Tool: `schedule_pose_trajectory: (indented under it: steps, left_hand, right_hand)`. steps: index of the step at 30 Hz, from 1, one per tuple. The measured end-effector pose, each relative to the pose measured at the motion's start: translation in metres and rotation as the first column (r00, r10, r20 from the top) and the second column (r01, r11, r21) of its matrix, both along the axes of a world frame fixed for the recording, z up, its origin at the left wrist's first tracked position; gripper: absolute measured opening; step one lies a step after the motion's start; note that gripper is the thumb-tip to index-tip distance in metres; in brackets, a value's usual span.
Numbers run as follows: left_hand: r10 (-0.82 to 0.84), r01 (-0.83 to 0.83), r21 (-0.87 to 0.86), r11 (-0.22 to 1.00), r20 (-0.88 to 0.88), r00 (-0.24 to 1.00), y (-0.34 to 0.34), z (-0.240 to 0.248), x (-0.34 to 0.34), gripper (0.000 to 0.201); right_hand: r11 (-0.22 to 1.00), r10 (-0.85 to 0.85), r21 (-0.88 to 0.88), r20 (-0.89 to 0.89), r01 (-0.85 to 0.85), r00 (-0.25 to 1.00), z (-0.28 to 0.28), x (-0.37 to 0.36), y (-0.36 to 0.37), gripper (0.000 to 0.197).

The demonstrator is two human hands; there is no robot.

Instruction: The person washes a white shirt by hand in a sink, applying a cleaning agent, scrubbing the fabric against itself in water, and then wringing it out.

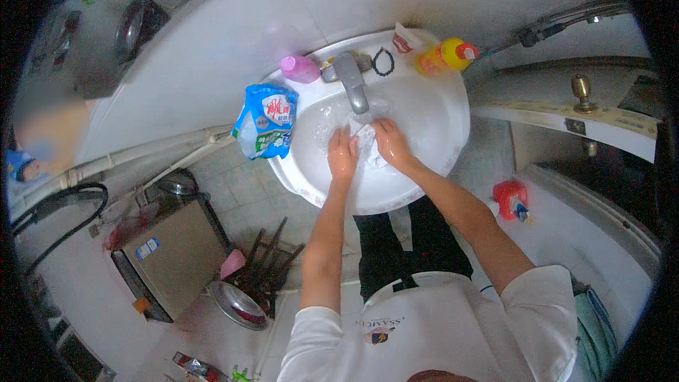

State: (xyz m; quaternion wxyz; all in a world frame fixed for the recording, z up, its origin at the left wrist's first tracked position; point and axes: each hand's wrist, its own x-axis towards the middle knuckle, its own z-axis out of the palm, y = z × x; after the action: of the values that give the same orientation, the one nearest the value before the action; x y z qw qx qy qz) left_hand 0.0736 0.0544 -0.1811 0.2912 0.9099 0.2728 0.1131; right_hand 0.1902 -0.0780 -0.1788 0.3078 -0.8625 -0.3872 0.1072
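Both my hands are in a white wash basin (438, 143) under a grey tap (352, 81). My left hand (343, 153) and my right hand (390, 141) grip a small white cloth (366, 136) between them, in the wet bowl just below the tap's spout. The cloth is bunched and partly hidden by my fingers. Water lies in the bowl around it.
A blue and white detergent bag (266, 120) leans on the basin's left rim. A pink bottle (300, 68), a black hair tie (382, 61) and a yellow bottle (448, 55) sit along the back rim. A red bottle (511, 199) stands at right; a metal box (175, 257), stool (267, 267) and metal bowl (240, 305) are on the floor at left.
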Motion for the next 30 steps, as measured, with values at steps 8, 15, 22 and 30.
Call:
schedule_pose_trajectory:
  steps: [8,15,22,30]
  left_hand:
    - [0.067,-0.025,-0.187,0.982,0.221,0.973,-0.014,0.059,-0.019,0.031]
    - [0.327,-0.207,-0.383,0.900,0.281,0.902,0.021,0.181,-0.024,0.024]
    - [0.029,-0.062,0.080,0.995,0.364,0.931,0.035,0.279,-0.009,0.014]
    - [-0.001,0.111,-0.154,0.982,0.581,0.814,0.020,0.437,0.005,0.016]
  right_hand:
    - [0.973,-0.035,0.200,-0.355,0.112,0.934,0.123,-0.010,-0.018,0.023]
    - [0.941,0.221,-0.312,0.280,-0.130,0.934,0.178,0.048,-0.081,0.030]
    - [0.989,-0.094,0.082,-0.292,0.123,0.952,0.243,0.076,-0.083,0.033]
    - [0.732,0.273,0.655,-0.530,0.184,0.803,0.428,0.055,-0.050,0.034]
